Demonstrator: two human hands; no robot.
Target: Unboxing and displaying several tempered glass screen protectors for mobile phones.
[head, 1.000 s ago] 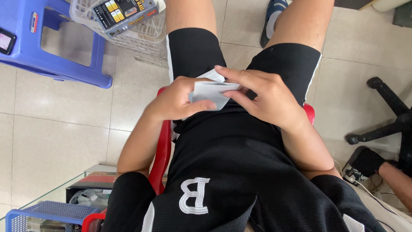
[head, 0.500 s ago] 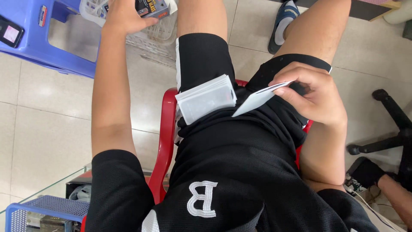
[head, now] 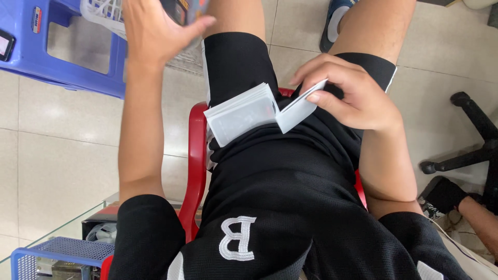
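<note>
Fingers of my right hand [head: 358,98] pinched one white sleeve [head: 296,110] by its far end, its long axis slanting down toward the stack of sleeves [head: 244,114] on my left thigh, just beside it. That hand was the nearer one. My left hand [head: 155,31] reached away, fingers spread around a dark box [head: 181,9] over the white basket [head: 104,13]. Each sleeve looked flat, pale, slightly glossy.

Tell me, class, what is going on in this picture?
A person sits on a red chair with a stack of white packets resting on the lap. The right hand pinches a single white packet beside the stack. The left hand reaches forward to a dark box in a white basket, next to a blue stool.
</note>
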